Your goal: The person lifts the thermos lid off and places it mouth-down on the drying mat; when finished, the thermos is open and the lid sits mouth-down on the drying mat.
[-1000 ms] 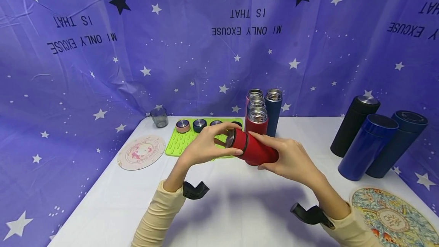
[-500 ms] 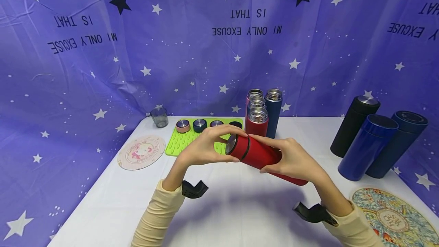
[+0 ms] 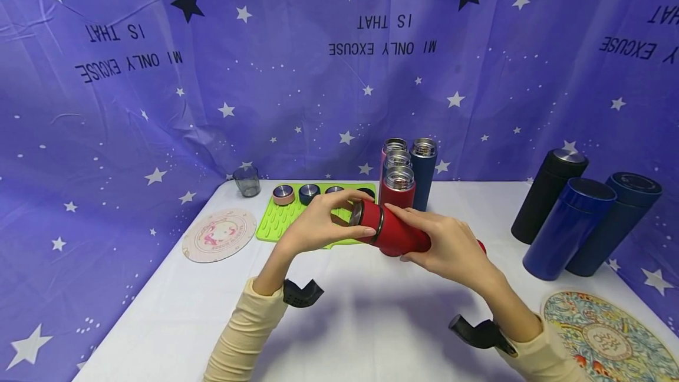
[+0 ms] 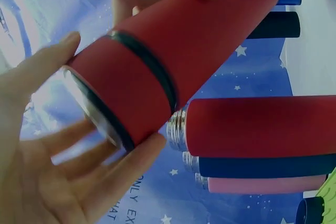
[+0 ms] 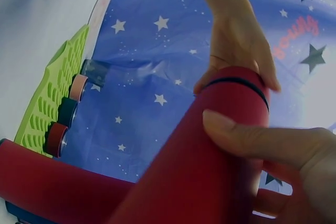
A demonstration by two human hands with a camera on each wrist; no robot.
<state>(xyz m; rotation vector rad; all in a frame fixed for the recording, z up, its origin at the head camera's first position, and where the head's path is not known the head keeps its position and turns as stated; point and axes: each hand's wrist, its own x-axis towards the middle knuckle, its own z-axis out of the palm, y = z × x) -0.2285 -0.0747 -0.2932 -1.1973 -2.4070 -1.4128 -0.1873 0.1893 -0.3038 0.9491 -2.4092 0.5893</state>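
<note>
A capped red thermos (image 3: 408,236) is held tilted above the table, its lid end toward the left. My left hand (image 3: 318,226) grips the red lid (image 4: 118,85), thumb and fingers around its rim. My right hand (image 3: 445,243) holds the thermos body, with the thumb across it in the right wrist view. A dark band (image 4: 149,64) runs between lid and body. Behind the hands stand several lidless thermoses: a red one (image 3: 398,195), a navy one (image 3: 423,178), a pink one and a mostly hidden blue one.
A green mat (image 3: 269,230) bears several lids, among them a pink lid (image 3: 283,195) and a navy lid (image 3: 309,194). A grey glass (image 3: 247,183) and pink round mat (image 3: 218,236) are at left. Black (image 3: 546,193), blue (image 3: 567,229) and navy capped thermoses stand right, near a patterned round mat (image 3: 610,335).
The held thermos swung its base down toward the right half a second ago, then came back close to its first angle. Both hands kept hold of it throughout.
</note>
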